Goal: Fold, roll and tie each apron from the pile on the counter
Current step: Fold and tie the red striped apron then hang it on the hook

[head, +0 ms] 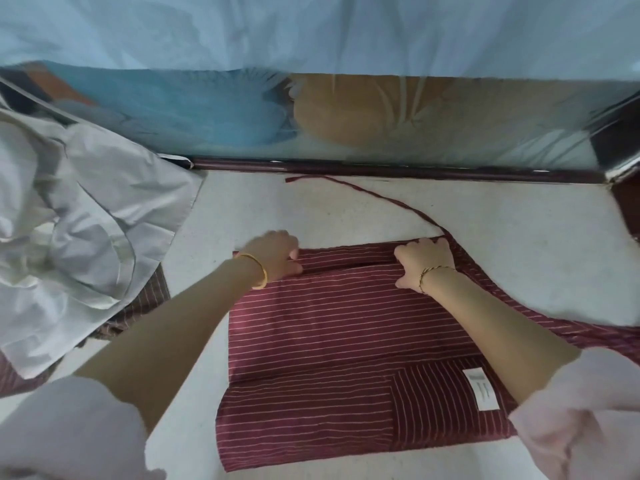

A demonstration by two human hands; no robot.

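pinching the far fold of the striped apron (329, 323) — left hand (277, 254), right hand (427, 263), both grips clamped.

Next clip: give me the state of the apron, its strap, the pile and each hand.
striped apron: folded flat on the counter, far edge turned over.
tie strap: untied, trailing loose toward the back.
white cloth pile: crumpled, unfolded.
left hand: grips the apron's far edge.
right hand: grips the apron's far edge.

Single head-worn wide-angle view, looking forward and down, close over the counter (311, 209), edges seemingly warped
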